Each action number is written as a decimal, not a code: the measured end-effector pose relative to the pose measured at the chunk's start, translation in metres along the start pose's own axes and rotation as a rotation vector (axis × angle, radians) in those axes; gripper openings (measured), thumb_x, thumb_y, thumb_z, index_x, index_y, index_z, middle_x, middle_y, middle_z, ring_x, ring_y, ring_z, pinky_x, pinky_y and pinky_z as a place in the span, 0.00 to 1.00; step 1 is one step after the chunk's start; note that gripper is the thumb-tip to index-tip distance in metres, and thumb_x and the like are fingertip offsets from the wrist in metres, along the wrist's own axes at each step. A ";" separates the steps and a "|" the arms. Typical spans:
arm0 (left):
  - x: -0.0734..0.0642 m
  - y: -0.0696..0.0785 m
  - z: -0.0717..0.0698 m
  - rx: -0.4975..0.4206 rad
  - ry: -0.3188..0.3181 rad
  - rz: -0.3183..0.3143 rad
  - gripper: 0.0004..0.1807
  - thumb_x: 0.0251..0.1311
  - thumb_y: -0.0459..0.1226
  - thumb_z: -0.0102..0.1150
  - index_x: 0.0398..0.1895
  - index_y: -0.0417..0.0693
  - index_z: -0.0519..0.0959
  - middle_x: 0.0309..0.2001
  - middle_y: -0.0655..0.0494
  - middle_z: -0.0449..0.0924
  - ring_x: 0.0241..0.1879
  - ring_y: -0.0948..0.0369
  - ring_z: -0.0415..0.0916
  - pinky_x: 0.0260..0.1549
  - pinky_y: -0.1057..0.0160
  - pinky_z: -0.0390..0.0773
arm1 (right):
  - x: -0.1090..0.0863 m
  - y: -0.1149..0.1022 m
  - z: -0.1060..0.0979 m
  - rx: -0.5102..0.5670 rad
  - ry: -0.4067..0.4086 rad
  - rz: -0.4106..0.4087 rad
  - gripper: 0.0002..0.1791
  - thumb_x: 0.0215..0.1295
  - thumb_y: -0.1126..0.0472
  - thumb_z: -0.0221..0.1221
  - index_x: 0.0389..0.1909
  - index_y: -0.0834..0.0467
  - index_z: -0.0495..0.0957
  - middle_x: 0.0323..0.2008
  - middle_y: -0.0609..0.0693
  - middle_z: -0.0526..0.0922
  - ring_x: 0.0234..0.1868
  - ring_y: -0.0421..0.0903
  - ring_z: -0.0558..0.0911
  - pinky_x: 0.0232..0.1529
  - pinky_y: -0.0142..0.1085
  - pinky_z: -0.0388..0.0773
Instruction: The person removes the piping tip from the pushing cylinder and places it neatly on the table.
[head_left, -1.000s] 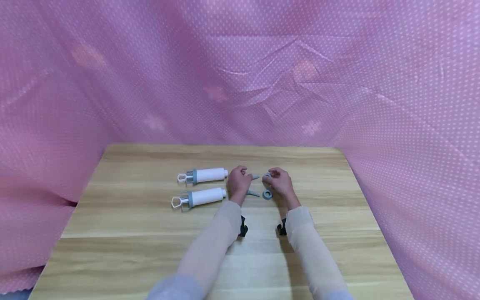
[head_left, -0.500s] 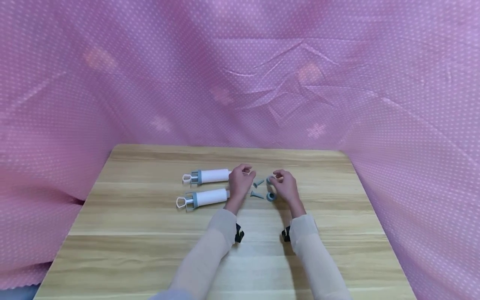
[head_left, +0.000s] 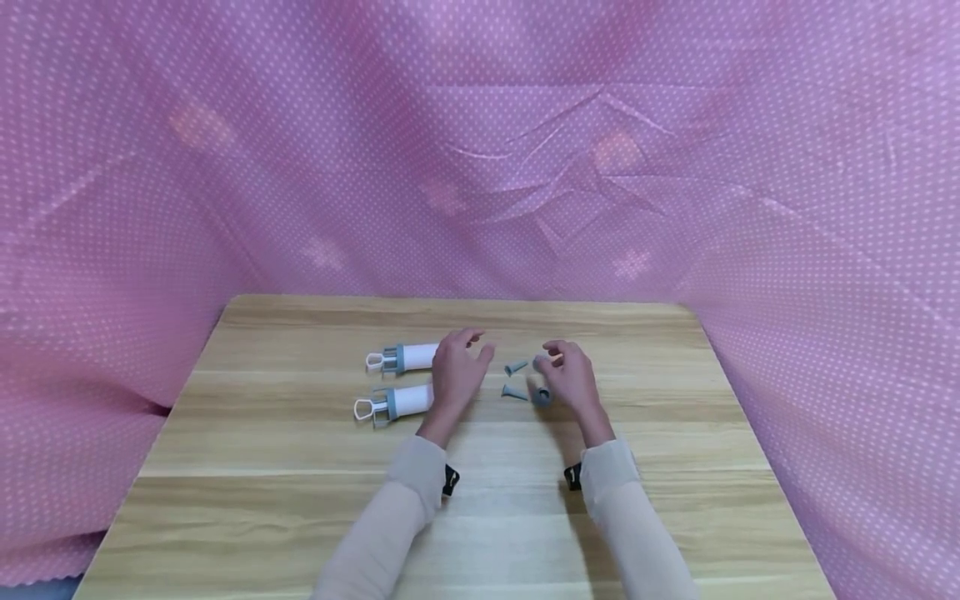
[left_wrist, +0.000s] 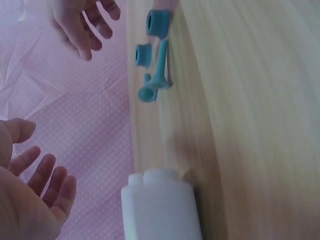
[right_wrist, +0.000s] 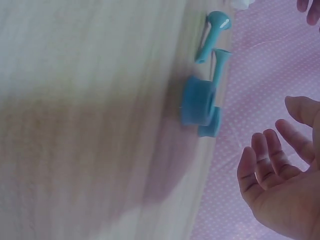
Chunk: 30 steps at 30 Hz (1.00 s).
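Note:
My left hand (head_left: pixel 459 375) hovers with loosely spread fingers and covers the right ends of two white plunger tubes, a far tube (head_left: pixel 417 357) and a near tube (head_left: pixel 411 400), with blue-grey collars and looped handles. In the left wrist view, the end of a white tube (left_wrist: pixel 162 210) lies beside that hand, whose fingers hold nothing. To the right lie two teal funnel-shaped nozzles, one far nozzle (head_left: pixel 516 367) and one near nozzle (head_left: pixel 513 392). My right hand (head_left: pixel 573 377) is raised with relaxed fingers close to two teal rings; the nearer ring (right_wrist: pixel 198 102) shows best in the right wrist view.
The wooden table (head_left: pixel 495 517) carries all the parts in its far middle. A pink dotted cloth (head_left: pixel 480 208) hangs behind it and along both sides. A black wrist mount (head_left: pixel 450 481) sits at the left cuff, another mount (head_left: pixel 573 477) at the right.
My left hand moves away from the nozzles, leftward over the tubes, and its fingers spread. Both nozzles come into full view on the table. The right hand stays by the rings.

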<state>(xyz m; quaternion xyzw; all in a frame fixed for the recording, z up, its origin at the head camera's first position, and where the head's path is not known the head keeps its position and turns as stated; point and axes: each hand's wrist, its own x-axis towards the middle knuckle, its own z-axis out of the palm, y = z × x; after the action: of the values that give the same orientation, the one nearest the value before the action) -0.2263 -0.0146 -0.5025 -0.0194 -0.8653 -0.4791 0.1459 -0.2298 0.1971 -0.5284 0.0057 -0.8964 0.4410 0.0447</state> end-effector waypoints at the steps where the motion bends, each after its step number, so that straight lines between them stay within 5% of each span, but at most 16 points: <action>1: 0.000 -0.001 -0.003 0.009 -0.004 0.000 0.16 0.61 0.41 0.70 0.51 0.47 0.85 0.47 0.50 0.85 0.48 0.52 0.79 0.49 0.50 0.76 | -0.001 -0.002 -0.001 0.002 0.003 -0.007 0.22 0.69 0.56 0.62 0.57 0.66 0.79 0.51 0.62 0.80 0.49 0.58 0.82 0.49 0.50 0.81; 13: -0.003 -0.015 -0.036 0.165 0.033 0.097 0.18 0.62 0.45 0.68 0.53 0.50 0.85 0.52 0.48 0.84 0.53 0.48 0.77 0.51 0.48 0.77 | -0.010 -0.014 -0.010 -0.045 0.033 -0.120 0.20 0.68 0.56 0.63 0.55 0.65 0.79 0.53 0.63 0.80 0.53 0.62 0.80 0.53 0.54 0.78; 23: -0.010 -0.030 -0.059 0.318 0.170 0.347 0.19 0.59 0.46 0.70 0.47 0.44 0.86 0.45 0.46 0.85 0.47 0.46 0.80 0.45 0.48 0.79 | -0.021 -0.031 -0.010 -0.079 0.049 -0.185 0.20 0.70 0.56 0.63 0.56 0.64 0.79 0.58 0.62 0.78 0.59 0.60 0.77 0.60 0.55 0.74; 30: -0.014 -0.033 -0.072 0.402 0.181 0.446 0.21 0.59 0.48 0.67 0.48 0.43 0.85 0.49 0.45 0.85 0.50 0.45 0.79 0.46 0.46 0.79 | -0.029 -0.041 -0.005 -0.162 0.083 -0.260 0.21 0.69 0.55 0.64 0.57 0.64 0.79 0.60 0.62 0.77 0.62 0.60 0.75 0.63 0.54 0.72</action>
<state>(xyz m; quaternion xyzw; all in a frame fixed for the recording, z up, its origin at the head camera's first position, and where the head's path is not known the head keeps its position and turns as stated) -0.2022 -0.0913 -0.4977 -0.1367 -0.9006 -0.2544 0.3249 -0.1988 0.1752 -0.4958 0.1000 -0.9180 0.3576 0.1391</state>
